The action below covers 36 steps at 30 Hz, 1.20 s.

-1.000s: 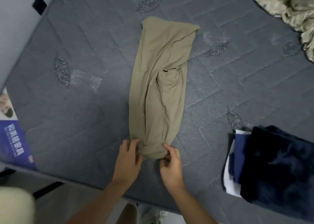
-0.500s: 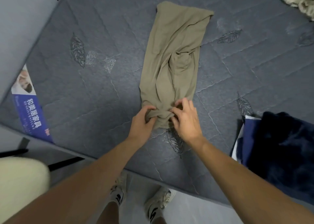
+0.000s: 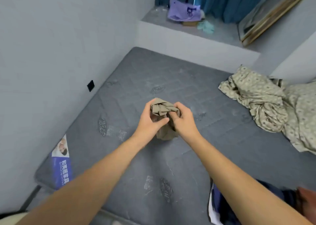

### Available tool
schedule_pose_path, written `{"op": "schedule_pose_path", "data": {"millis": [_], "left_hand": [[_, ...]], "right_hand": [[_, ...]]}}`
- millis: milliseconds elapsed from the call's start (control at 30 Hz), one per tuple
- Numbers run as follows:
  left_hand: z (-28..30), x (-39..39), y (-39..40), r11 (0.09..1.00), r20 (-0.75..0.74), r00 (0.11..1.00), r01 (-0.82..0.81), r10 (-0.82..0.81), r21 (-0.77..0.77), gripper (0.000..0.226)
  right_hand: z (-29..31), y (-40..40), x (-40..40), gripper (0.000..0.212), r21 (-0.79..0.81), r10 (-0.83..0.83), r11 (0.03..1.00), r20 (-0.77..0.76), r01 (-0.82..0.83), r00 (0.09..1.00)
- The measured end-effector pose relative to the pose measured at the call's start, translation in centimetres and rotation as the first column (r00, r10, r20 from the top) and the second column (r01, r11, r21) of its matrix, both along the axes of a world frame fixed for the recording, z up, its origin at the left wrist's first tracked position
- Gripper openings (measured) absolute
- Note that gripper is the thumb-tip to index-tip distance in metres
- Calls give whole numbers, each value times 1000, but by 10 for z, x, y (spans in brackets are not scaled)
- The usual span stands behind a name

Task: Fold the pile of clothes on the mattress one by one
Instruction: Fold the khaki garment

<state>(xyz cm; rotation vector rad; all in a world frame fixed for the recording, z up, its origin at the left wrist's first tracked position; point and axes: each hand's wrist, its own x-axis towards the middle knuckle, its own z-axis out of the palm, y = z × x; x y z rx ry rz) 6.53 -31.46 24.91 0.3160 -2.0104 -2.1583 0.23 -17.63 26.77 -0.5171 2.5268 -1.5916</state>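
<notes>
Grey quilted fabric mattress point(image 3: 196, 156) fills the middle of the frame; leaf-pattern stitching is seen across it, surface flat and matte. A blue-and-white printed label point(image 3: 62, 165) is seen on its lower-left edge.

Crumpled beige floral-print bedding point(image 3: 266, 105) is heaped at the right edge of the frame, soft and loosely creased. A stack of dark navy and white folded clothes point(image 3: 220, 207) is partly seen at the lower right, mostly hidden behind the right forearm.

Change: 0.5 s ago the long tan thin-fabric garment point(image 3: 162, 109) was laid out flat on the mattress with only its near end rolled. Now it is bunched into 1 compact, wrinkled bundle, held at frame centre between both hands; whether its lower end touches the mattress cannot be told. View has also tilted up, so the grey wall and a ledge with blue curtains are in frame.

Meaning: this item looks rolled rather than flat-folded and is judged nearly finished; placement by the stack is likely next.

Left hand point(image 3: 148, 120) is curled round the bundle's left side. Right hand point(image 3: 183, 120) pinches the top folds.
</notes>
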Motion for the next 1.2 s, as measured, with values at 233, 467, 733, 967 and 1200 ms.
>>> {"op": "schedule_pose_path", "data": {"millis": [233, 467, 733, 967, 1200], "left_hand": [[156, -16, -5, 997, -168, 985, -38, 27, -61, 100], [222, -27, -18, 971, -131, 991, -50, 20, -233, 59], [216, -3, 9, 903, -12, 998, 50, -61, -427, 94], [210, 3, -39, 833, 44, 999, 16, 10, -553, 15], [253, -8, -72, 813, -107, 989, -142, 99, -565, 27]], "right_hand": [[177, -9, -25, 25, 61, 7, 998, -225, 7, 974], [262, -1, -28, 12, 82, -35, 995, -288, 61, 957], [301, 2, -17, 15, 108, -75, 987, -325, 116, 943], [305, 42, -31, 14, 96, -90, 987, -333, 129, 939], [308, 86, -43, 16, 136, -33, 987, -341, 84, 939]]}}
